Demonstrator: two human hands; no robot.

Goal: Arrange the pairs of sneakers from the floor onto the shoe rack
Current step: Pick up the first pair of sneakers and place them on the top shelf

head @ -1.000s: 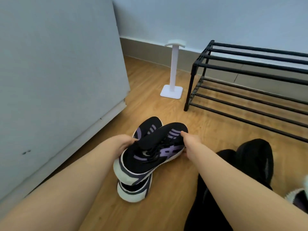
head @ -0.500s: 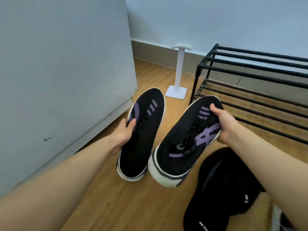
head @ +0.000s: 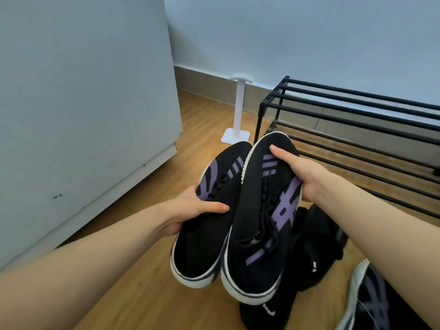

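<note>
Two black sneakers with purple stripes and white soles are held in the air, side by side and touching, toes pointing away from me. My left hand [head: 190, 210] grips the left sneaker [head: 204, 239] at its side. My right hand [head: 295, 172] grips the right sneaker [head: 259, 239] near its toe. The black metal shoe rack [head: 357, 120] stands just beyond them at the right, with bare bars on both tiers.
An all-black sneaker pair [head: 307, 258] lies on the wooden floor under the held shoes. Another dark sneaker with a pale sole [head: 371, 303] shows at the bottom right. A white stand [head: 238, 110] sits left of the rack. A grey cabinet [head: 83, 103] fills the left.
Both hands lifted the stacked purple-striped sneakers off the floor, one in each hand, and have now brought them together side by side, closer to the rack.
</note>
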